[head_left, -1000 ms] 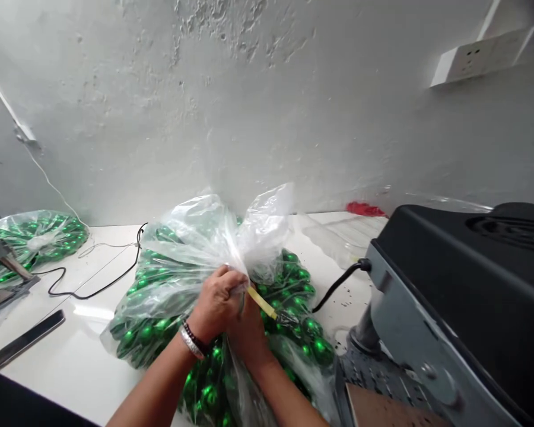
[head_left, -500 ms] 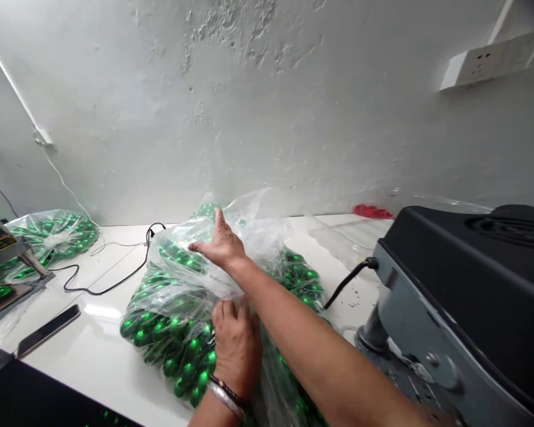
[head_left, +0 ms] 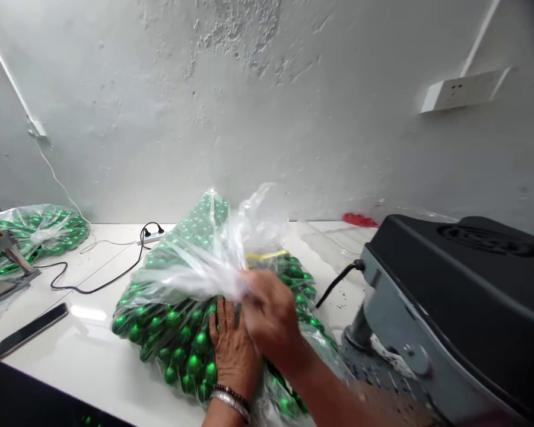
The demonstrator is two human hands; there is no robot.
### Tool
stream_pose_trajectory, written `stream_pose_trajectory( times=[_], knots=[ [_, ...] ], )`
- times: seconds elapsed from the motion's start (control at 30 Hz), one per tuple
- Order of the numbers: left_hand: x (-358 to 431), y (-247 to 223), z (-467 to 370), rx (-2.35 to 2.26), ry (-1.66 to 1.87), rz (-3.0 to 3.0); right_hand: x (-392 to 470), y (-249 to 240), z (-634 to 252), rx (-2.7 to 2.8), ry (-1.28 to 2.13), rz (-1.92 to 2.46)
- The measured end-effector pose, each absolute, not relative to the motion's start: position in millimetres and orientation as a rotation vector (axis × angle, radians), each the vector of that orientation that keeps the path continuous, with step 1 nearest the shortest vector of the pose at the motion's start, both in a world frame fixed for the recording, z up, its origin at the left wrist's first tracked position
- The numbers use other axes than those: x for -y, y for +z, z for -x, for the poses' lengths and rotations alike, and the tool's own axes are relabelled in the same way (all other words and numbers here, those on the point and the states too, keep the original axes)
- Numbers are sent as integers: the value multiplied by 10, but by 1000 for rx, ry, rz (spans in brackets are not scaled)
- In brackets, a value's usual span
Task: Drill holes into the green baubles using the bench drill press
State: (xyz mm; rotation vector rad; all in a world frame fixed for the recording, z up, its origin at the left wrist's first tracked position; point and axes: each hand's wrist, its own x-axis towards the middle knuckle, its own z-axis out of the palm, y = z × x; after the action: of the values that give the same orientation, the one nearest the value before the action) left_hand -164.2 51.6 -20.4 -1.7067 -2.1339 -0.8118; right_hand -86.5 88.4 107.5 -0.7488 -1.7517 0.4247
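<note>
One clear plastic bag packed with shiny green balls (head_left: 182, 332) sits mid-scene on a glossy white table (head_left: 102, 365). I see the right hand (head_left: 271, 311) clenched on its gathered plastic. Left hand (head_left: 237, 350), braceleted, lies on the bag's near side, fingers outstretched. Just beyond the right fist: a thin yellow strip (head_left: 267, 255). Right: a bulky black-and-grey machine (head_left: 463, 290). Left: a flat dark rectangular phone (head_left: 33, 330). Far left: a second green-filled clear bag (head_left: 56, 228).
</note>
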Motion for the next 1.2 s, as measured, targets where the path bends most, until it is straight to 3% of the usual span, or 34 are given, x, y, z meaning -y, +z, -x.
stream_pose_trajectory(
  times=[0.17, 0.33, 0.43, 0.5, 0.6, 0.73, 0.93, 1.07, 1.2],
  knots=[
    [-492, -151, 1664, 2064, -822, 1743, -887, 533, 566, 1466, 544, 970],
    [-292, -56, 1803, 1742, -988, 1791, -1006, 630, 727, 1623, 582, 798],
    [-213, 249, 2038, 1562, -1146, 1490, -918, 656, 763, 1632, 529, 721],
    [-268, 570, 2239, 1633, -1076, 1419, -833, 689, 759, 1668, 495, 651],
    [-528, 1038, 2499, 1750, -769, 1823, -714, 834, 772, 1764, 400, 457],
    [-940, 1303, 2656, 1787, -391, 2327, -669, 1001, 818, 1817, 330, 238],
    [-1116, 1402, 2847, 1844, -619, 1861, -1082, 690, 854, 1613, 614, 917],
    [-1205, 1541, 2946, 1843, -767, 1707, -1368, 641, 1073, 1694, 718, 927],
    [-1332, 1475, 2920, 1750, -723, 1947, -1525, 873, 1359, 1749, 766, 934]
  ],
)
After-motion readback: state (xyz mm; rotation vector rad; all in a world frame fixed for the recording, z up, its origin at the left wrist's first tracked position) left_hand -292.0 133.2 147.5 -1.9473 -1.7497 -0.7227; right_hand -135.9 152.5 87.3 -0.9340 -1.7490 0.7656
